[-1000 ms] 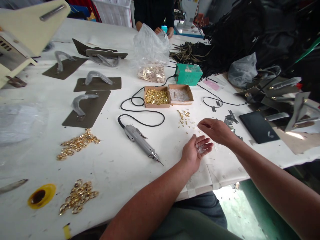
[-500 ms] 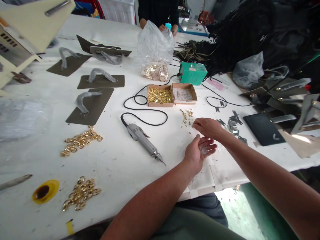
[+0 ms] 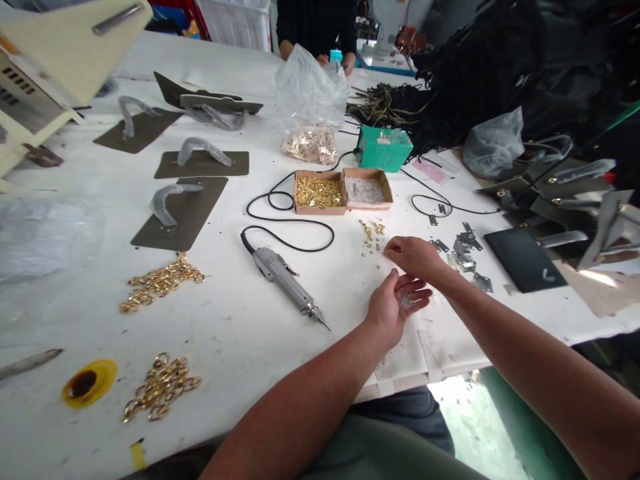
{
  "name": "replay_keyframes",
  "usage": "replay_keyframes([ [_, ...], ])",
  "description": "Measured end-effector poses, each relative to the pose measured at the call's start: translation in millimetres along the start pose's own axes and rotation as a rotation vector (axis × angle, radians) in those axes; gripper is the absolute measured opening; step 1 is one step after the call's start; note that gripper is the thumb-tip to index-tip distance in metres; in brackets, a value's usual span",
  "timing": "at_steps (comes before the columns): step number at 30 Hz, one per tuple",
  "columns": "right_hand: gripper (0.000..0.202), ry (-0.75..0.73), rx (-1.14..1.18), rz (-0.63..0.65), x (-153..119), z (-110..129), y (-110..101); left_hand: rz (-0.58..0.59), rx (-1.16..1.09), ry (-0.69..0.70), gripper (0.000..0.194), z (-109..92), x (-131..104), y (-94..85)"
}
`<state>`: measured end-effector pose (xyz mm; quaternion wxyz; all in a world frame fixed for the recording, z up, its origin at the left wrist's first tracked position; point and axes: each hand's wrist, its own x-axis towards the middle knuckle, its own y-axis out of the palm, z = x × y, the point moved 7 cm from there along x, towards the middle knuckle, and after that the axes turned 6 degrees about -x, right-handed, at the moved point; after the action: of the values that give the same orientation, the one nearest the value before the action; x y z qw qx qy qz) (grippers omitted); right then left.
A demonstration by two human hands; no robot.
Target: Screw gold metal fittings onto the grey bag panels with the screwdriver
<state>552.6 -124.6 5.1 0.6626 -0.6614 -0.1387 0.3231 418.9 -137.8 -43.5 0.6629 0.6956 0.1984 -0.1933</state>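
Observation:
My left hand (image 3: 387, 310) is cupped, palm turned to the right, with small clear plastic pieces (image 3: 406, 299) lying in its curled fingers. Just above it, my right hand (image 3: 413, 257) is closed in a pinch over the white table. Whatever is between its fingertips is too small or hidden to make out. Small gold fittings (image 3: 369, 232) lie scattered beyond and to the left of that hand. A grey electric screwdriver (image 3: 286, 280) rests on the table left of my hands, its bit pointing toward me.
Behind the loose fittings stand a box of gold parts (image 3: 320, 193), a box of clear pieces (image 3: 367, 190) and a green power unit (image 3: 384, 148). Metal plates (image 3: 465, 248) lie right, gold chain links (image 3: 163, 387) left. Brown panels with wrapped handles (image 3: 200, 163) are further back. A co-worker's hands (image 3: 345, 61) are opposite.
Both my hands keep almost the same place and pose. The whole view has shifted very slightly.

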Motion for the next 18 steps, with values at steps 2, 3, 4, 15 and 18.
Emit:
replay_keyframes([
  [2, 0.027, 0.001, -0.018, 0.012, 2, 0, 1, 0.000, 0.002, -0.003, 0.043, 0, 0, 0.2],
  [3, 0.028, 0.001, -0.028, 0.022, 2, 1, 2, 0.000, 0.003, -0.001, 0.043, 0, -1, 0.3],
  [4, 0.028, 0.000, -0.040, 0.032, 3, 1, 2, 0.000, 0.003, 0.001, 0.043, -1, -1, 0.4],
  [15, 0.026, 0.039, -0.033, 0.000, -2, 4, -4, 0.003, 0.002, 0.001, 0.044, -1, -2, 2.2],
  [18, 0.024, 0.027, 0.015, -0.037, -4, 6, -8, 0.001, 0.004, 0.005, 0.043, -2, -3, 2.4],
])
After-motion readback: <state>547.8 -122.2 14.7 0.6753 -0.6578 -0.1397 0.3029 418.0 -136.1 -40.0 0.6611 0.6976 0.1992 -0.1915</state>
